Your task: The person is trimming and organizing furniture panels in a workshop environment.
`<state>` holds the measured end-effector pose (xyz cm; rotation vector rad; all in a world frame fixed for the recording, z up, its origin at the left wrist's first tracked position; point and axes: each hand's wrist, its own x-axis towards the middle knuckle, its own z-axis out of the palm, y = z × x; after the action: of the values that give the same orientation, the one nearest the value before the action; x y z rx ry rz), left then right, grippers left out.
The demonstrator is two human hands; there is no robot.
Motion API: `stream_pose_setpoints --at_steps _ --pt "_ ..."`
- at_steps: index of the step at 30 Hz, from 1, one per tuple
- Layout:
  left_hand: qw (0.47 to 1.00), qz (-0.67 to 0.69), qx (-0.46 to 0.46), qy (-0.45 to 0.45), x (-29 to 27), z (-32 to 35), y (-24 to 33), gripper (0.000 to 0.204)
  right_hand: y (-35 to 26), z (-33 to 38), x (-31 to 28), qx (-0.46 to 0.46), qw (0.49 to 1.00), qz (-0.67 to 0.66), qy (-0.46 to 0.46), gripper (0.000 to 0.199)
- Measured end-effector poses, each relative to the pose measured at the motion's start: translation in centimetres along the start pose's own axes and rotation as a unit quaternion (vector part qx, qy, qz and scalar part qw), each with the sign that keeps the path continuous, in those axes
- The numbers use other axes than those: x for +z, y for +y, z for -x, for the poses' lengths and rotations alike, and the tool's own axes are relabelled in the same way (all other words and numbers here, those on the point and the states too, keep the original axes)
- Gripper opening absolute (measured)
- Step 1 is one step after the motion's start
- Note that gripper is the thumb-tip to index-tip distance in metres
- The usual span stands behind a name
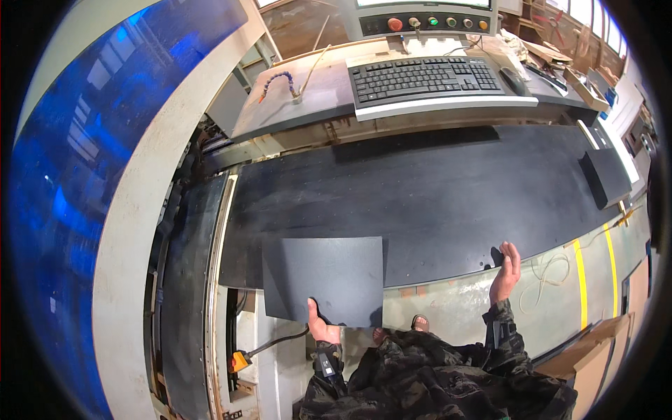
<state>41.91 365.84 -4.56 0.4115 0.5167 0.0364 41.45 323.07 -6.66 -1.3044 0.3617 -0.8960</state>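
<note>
A flat dark grey rectangular panel [325,273] juts over the near edge of the long black machine table [420,196]. My left hand [325,330] grips its near edge, thumb on the upper face and the other fingers hidden underneath. Further right, my right hand [507,271] is held at the table's near edge with nothing in it. Its fingers are stretched out, and a dark shadow lies beside the fingertips. I cannot tell whether they touch the table.
A black keyboard [427,78] and mouse [514,81] rest on a ledge behind the table, below a button panel [427,24]. A dark block [606,176] stands at the table's right end. Tall blue glazing [91,161] fills the left. Boards [595,350] lean at lower right.
</note>
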Motion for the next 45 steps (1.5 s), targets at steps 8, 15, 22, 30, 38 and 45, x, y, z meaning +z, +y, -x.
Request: stream_pose_setpoints --at_steps 8,15,22,30,38,45 --pt "0.997 0.018 0.076 -0.007 -1.4 -3.0 -0.8 0.053 0.7 0.5 -3.6 0.051 0.992 -0.106 -0.045 0.029" --pt "0.99 -0.051 0.126 0.043 -1.8 -3.0 -1.1 0.048 0.0 -0.1 -4.6 0.11 0.976 -0.181 -0.053 0.033" --pt "0.992 -0.06 0.108 0.016 -2.0 -3.1 -1.0 0.049 -0.5 0.0 -4.7 0.147 0.962 -0.223 -0.058 0.034" --pt "0.988 -0.102 0.114 0.033 -3.2 -3.5 -1.2 0.056 -1.0 -0.8 -3.0 0.138 0.964 -0.215 -0.072 0.037" --pt "0.981 -0.135 0.135 0.028 -4.1 -3.6 -1.0 0.064 -1.1 1.4 -2.6 0.137 0.963 -0.209 -0.097 0.04" --pt "0.982 -0.145 0.118 0.016 -4.1 -4.0 -0.9 0.066 -0.9 0.5 -2.1 0.131 0.968 -0.187 -0.099 0.039"
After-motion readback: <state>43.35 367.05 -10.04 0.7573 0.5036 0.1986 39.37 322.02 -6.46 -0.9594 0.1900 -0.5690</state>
